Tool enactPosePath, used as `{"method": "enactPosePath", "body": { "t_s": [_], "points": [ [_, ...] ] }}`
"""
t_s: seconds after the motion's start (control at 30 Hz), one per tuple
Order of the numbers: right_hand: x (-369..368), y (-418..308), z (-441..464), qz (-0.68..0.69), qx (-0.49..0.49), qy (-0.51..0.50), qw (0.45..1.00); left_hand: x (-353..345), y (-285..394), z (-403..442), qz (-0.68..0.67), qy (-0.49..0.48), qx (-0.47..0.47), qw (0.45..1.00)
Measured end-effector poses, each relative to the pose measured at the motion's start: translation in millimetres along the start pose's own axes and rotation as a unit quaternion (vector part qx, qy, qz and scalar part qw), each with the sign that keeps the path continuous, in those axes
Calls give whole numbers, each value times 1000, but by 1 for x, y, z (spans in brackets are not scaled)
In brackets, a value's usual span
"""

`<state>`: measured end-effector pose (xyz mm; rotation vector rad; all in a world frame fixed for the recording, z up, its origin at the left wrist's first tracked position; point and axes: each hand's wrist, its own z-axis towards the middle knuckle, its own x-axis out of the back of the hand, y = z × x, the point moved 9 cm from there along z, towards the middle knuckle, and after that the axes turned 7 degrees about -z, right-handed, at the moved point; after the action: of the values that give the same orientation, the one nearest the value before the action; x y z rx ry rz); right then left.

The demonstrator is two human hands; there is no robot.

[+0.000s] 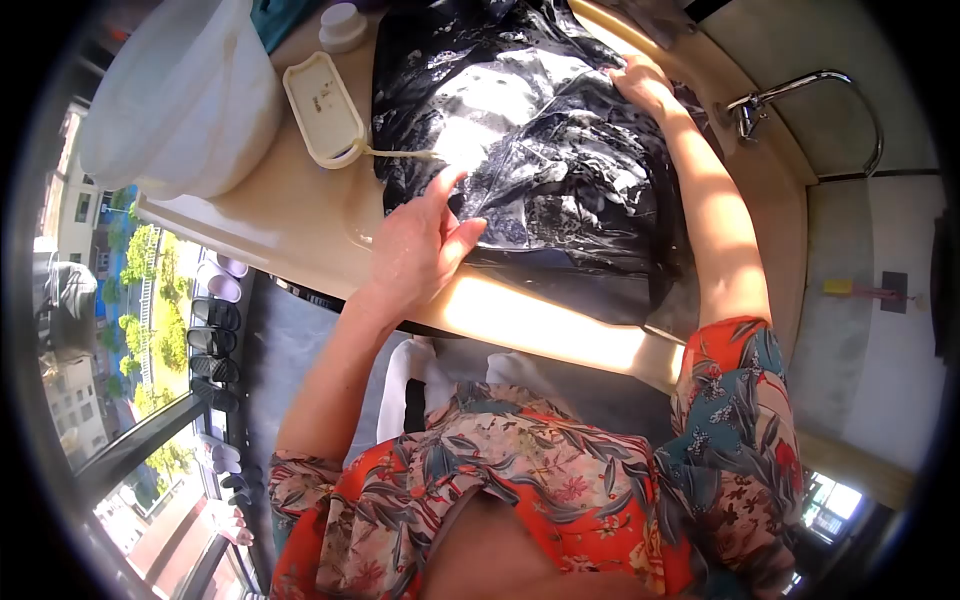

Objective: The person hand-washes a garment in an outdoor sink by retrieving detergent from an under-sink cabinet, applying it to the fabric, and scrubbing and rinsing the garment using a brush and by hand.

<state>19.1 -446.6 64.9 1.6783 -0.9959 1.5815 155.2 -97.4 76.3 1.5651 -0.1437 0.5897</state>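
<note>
Floral top [570, 455] in red, teal and cream, matching elbow-length sleeves [740, 400], white legwear [397, 385]

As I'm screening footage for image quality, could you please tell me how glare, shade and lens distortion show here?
Head view: glare washes out the middle of the soapy dark cloth and a strip along the counter's near edge; head view: the left hand is mostly shaded; head view: wide-angle distortion bows the counter, with black, rounded corners.
</note>
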Motion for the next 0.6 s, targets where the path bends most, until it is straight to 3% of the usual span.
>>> {"method": "enactPosePath", "body": {
  "t_s": [0.03, 0.1, 0.13, 0.17, 0.23, 0.3, 0.37, 0.43, 0.47, 0.5, 0.57, 0.6],
  "points": [
    [14, 3, -31, 78, 46, 39, 995, 0, -1, 1, 24, 39, -10, 999],
    [15, 49, -68, 292, -88, -7, 952, -4, 11, 8, 129, 28, 85, 988],
    [19, 67, -87, 362, -54, -19, 930, -9, 11, 15, 211, 17, 129, 969],
    [22, 85, -107, 431, -23, -36, 901, -11, 23, 21, 286, 57, 98, 952],
    [38, 125, -153, 456, -42, -19, 889, -27, 27, 34, 269, 59, 10, 961],
    [46, 170, -201, 533, -46, 19, 844, -54, 33, 49, 346, 26, 38, 937],
    [59, 220, -249, 575, -72, 69, 812, -98, 74, 58, 371, 13, -80, 925],
    [69, 275, -293, 583, -124, 131, 792, -130, 123, 64, 270, 10, -118, 956],
    [64, 308, -309, 649, -115, 140, 738, -150, 119, 77, 69, -29, -111, 991],
    [70, 331, -329, 635, -117, 174, 743, -176, 155, 70, -147, -112, -93, 978],
    [83, 369, -368, 606, -118, 240, 749, -233, 190, 74, -348, -256, -59, 900],
    [85, 393, -383, 550, -125, 287, 774, -254, 203, 73, -398, -274, -18, 875]
  ]
}}
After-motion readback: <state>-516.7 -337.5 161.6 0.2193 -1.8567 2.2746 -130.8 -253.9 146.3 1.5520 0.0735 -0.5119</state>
